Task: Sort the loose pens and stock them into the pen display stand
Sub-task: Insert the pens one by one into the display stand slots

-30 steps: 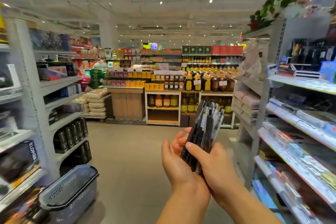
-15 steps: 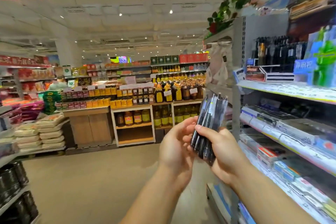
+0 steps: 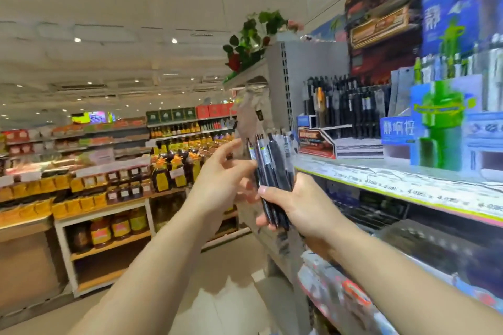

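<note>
My right hand [image 3: 302, 202] grips a bundle of several black pens [image 3: 272, 171], held upright at chest height. My left hand [image 3: 221, 179] is beside the bundle with its fingers spread loosely, fingertips touching the pens' left side. The pen display stand [image 3: 340, 147] sits on the upper shelf to the right, with several black pens standing in its rows. The bundle is left of and a little below the stand.
The white shelf edge [image 3: 394, 187] with price labels runs right of my hands. A blue and green display box [image 3: 435, 130] stands beside the stand. Lower shelves [image 3: 353, 299] hold stationery. Across the aisle are shelves of bottles and jars [image 3: 168, 171].
My view has swung right toward the stationery shelf. Both hands with the pen bundle have risen and come closer to the stand. My left hand's fingers have loosened from the bundle.
</note>
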{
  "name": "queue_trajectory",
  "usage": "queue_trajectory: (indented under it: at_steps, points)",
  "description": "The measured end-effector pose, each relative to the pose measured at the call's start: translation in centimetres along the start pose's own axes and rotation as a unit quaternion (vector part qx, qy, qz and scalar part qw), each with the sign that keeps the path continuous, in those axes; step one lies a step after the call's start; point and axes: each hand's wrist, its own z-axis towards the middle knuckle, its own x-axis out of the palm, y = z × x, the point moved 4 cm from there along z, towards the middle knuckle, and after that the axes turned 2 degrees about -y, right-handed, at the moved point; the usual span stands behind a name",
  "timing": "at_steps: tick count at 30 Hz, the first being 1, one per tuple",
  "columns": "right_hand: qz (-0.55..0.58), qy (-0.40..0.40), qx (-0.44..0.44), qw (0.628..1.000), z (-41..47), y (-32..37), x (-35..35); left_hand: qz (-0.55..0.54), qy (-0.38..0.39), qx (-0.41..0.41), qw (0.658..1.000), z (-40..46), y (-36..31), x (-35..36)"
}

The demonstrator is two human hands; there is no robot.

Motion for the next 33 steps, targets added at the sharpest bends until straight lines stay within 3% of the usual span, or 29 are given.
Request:
queue_trajectory:
  at_steps: [6,10,16,22,26,29,33]
  points:
    - [-0.111,-0.119,-0.019,0.987,6.0,-1.0,-6.7,-0.195,0.103,-0.003,0.975,10.0,4.2,7.8]
    - [-0.087,-0.204,-0.005,0.975,9.5,-1.2,-9.6,-0.244,0.138,0.04,0.959,15.8,4.9,11.7]
    - [-0.163,-0.35,-0.047,0.921,13.0,2.8,-14.5,-0.321,0.064,0.125,0.937,23.6,2.6,14.3]
    - [-0.278,-0.409,-0.114,0.862,14.2,9.0,-18.8,-0.223,0.1,0.299,0.922,24.7,0.0,18.1]
    - [-0.313,-0.422,-0.125,0.841,14.7,10.3,-20.6,-0.111,0.12,0.426,0.89,23.4,-0.7,20.6]
    - [-0.307,-0.405,-0.126,0.852,14.7,9.2,-21.5,-0.019,0.15,0.456,0.877,23.5,-0.4,22.6]
    - [-0.3,-0.399,-0.142,0.855,14.5,8.0,-22.1,-0.027,0.128,0.462,0.877,23.8,0.3,23.5]
